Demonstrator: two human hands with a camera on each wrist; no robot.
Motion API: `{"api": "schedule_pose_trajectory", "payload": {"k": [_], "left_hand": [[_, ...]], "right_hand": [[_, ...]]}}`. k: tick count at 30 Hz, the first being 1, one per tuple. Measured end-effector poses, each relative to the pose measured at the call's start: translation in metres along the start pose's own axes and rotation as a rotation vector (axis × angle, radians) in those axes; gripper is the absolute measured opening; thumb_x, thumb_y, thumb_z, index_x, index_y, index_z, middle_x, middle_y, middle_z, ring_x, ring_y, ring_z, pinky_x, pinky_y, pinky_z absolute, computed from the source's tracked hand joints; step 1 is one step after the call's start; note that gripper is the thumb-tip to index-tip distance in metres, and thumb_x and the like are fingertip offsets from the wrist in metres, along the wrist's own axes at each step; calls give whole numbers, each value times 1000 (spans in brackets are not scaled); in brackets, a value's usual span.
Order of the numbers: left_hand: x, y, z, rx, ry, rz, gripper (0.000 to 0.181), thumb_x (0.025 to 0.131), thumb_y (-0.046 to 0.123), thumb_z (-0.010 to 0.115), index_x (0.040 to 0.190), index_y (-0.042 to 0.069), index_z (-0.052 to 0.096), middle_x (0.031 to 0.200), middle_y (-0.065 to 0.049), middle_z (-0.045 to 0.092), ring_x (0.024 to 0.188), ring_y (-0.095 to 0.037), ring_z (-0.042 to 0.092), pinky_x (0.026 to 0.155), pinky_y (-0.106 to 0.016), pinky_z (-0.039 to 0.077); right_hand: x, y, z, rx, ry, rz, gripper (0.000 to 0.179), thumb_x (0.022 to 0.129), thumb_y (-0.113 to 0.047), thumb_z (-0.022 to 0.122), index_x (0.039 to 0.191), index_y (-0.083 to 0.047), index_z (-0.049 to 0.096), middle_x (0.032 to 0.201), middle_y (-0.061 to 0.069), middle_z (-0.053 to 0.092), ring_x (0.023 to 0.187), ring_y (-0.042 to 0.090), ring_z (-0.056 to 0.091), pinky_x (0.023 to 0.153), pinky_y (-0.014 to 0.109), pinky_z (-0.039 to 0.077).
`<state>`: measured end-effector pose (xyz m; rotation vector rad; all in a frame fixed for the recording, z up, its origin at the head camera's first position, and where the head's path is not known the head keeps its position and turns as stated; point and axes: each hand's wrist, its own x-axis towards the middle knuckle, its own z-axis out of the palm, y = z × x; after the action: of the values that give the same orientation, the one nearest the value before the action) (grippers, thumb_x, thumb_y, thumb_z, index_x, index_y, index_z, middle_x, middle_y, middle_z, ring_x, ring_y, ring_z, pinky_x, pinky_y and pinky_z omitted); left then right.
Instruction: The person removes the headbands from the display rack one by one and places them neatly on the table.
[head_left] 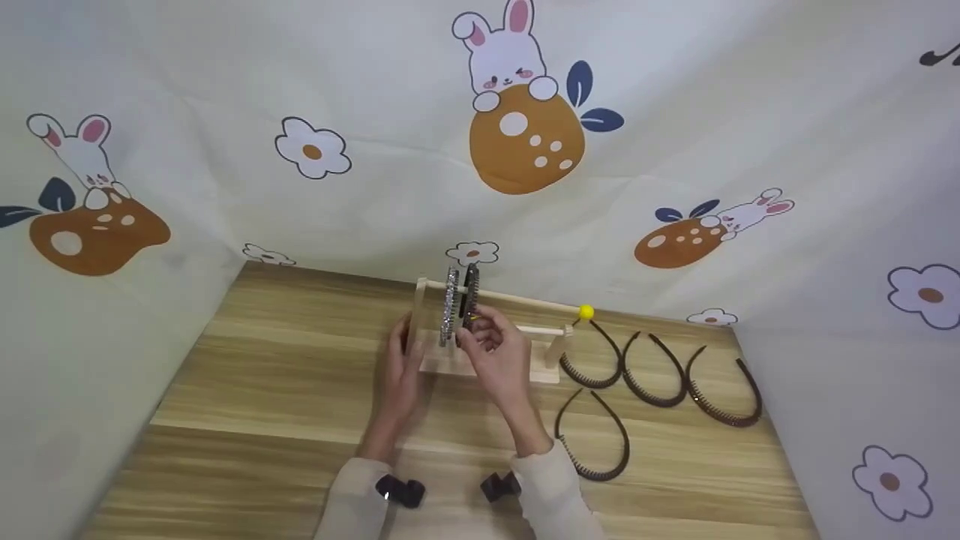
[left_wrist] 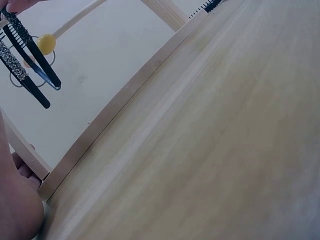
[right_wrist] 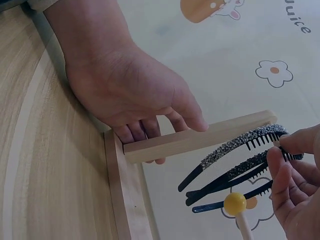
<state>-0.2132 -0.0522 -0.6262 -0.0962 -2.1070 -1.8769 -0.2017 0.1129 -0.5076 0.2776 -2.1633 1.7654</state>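
In the head view, the left hand (head_left: 400, 375) gripped the wooden stand (head_left: 419, 307)'s left post; the right hand (head_left: 501, 356) pinched a dark headband (head_left: 472, 281) at the upper rod (head_left: 525, 301), just right of a silver headband (head_left: 450, 304). Four dark hairbands (head_left: 664, 405) lay farther right. The left wrist view showed both headbands' ends apart from the base (left_wrist: 107, 120). In the right wrist view, the left thumb (right_wrist: 192, 112) touched the post.

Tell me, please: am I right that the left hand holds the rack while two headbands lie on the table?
Not quite: four headbands lie on the table, not two, as the head view shows; the left hand does hold the rack.
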Motion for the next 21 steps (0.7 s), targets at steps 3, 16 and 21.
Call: {"api": "schedule_pose_trajectory", "payload": {"k": [3,16,21], "left_hand": [[-1,1,-1,3,1,3,58,116,28,53,169,10,42,167,-21,50,146,-45,54,122,-69,42],[1,-1,0,-5,7,24,58,115,30,55,168,7,44,166,-23,51,147,-46,54,123,-70,40],[0,0,0,1,5,7,60,115,34,55,168,10,44,166,-24,50,147,-46,54,122,-71,41]], "right_hand": [[0,0,-1,3,20,-28,36,92,5,84,126,11,72,97,18,75,81,14,69,69,19,58],[3,-5,-7,52,81,-17,36,94,6,81,129,11,72,98,16,74,81,12,68,71,20,60],[3,-15,-11,62,81,-1,37,95,7,80,130,11,71,100,17,74,83,14,69,73,21,61]]}}
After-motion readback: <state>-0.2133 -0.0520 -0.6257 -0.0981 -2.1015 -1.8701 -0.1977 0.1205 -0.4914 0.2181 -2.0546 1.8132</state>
